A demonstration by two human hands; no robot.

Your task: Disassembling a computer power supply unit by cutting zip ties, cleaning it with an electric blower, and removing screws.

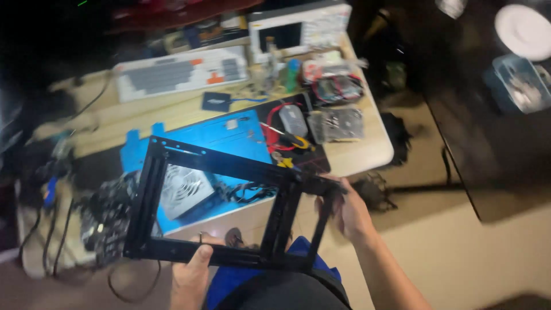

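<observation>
Both hands hold a black metal frame [218, 163] of rails, rectangular and open in the middle, lifted above my lap. My left hand [192, 275] grips its near rail from below, thumb on top. My right hand [344, 212] clasps the frame's right end by a short upright bar. Through the frame's opening I see a grey box with a round fan grille [182, 189] lying on a blue mat [224, 135] on the table.
The beige table [356, 152] carries a grey and white keyboard [181, 72], a white instrument with a screen [298, 26], cables, a circuit board [106, 215] and small tools. A dark table [488, 138] with a white plate [523, 30] stands to the right. Tiled floor lies between.
</observation>
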